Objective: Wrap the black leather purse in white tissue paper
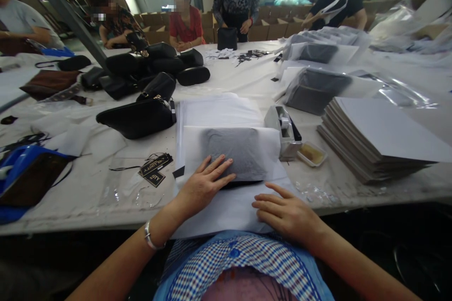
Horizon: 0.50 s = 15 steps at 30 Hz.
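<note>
Right, your left hand (pixel 208 179) lies flat on the paper-covered dark bag (pixel 243 148) at the bench's (pixel 92 211) near middle, fingers a little apart, clamping nothing; your right hand (pixel 284 211) is open, just nearer and right. The bag looks light and soft, its tissue slippery and easily torn; both side edges suit holding. Its underside is hidden.
</note>
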Available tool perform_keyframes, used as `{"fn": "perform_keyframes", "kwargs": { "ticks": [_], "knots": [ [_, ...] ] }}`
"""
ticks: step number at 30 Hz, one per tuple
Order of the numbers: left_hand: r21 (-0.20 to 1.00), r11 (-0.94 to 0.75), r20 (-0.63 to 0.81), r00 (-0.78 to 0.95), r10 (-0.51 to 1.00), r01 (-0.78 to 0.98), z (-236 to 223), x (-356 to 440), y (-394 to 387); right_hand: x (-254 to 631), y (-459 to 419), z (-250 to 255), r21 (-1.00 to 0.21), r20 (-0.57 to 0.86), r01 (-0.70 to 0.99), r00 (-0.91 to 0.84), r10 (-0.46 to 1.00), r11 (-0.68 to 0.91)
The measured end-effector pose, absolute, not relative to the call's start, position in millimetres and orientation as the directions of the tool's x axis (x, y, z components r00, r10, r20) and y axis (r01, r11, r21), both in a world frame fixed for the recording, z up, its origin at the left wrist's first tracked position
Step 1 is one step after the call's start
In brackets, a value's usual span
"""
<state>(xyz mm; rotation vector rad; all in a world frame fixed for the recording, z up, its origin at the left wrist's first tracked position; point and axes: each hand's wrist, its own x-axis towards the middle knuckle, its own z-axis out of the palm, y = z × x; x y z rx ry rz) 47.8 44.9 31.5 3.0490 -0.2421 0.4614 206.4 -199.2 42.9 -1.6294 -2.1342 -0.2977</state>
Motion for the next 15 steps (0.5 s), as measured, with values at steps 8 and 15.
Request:
{"fn": "perform_keyframes", "kwargs": {
  "ticks": [8,15],
  "knots": [
    [0.024,-0.986,0.285,0.946,-0.153,-0.166,34.8,48.3,48.3,226.3,-199.2,70.5,-0.222,0.397,0.960,-0.070,0.915,0.170],
    [0.031,-0.986,0.277,0.949,-0.152,-0.166,36.2,48.9,48.1,260.0,-229.3,69.0,-0.385,0.080,0.921,-0.032,0.996,0.060]
  ]
}}
